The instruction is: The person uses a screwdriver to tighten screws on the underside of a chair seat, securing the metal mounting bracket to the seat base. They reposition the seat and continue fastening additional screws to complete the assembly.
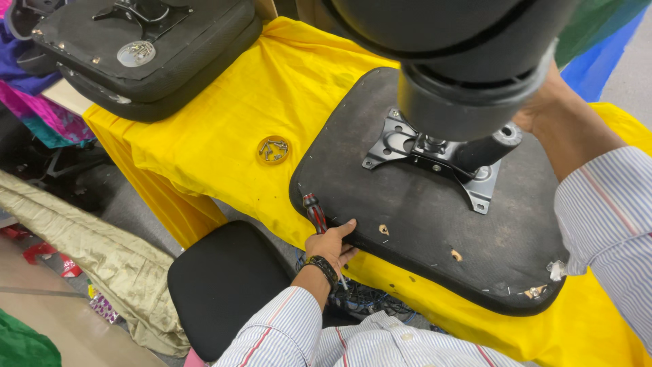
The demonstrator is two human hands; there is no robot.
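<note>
An upturned black chair seat (414, 224) lies on a table draped in yellow cloth (224, 136), with a black metal mounting plate (435, 160) bolted to its underside. My left hand (331, 245) grips the seat's near edge and holds a red-and-black screwdriver (314, 212) against it. My right hand (550, 102) is up by a large black cylindrical chair part (468, 61) that stands over the plate; most of the hand is hidden behind it. A short black tube (492, 146) sticks out beside the plate.
A small round dish with screws (273, 150) sits on the yellow cloth left of the seat. A second upturned black seat (146, 51) lies at the table's far left corner. A black stool cushion (224, 282) is below the table edge, crumpled beige fabric (102, 265) to its left.
</note>
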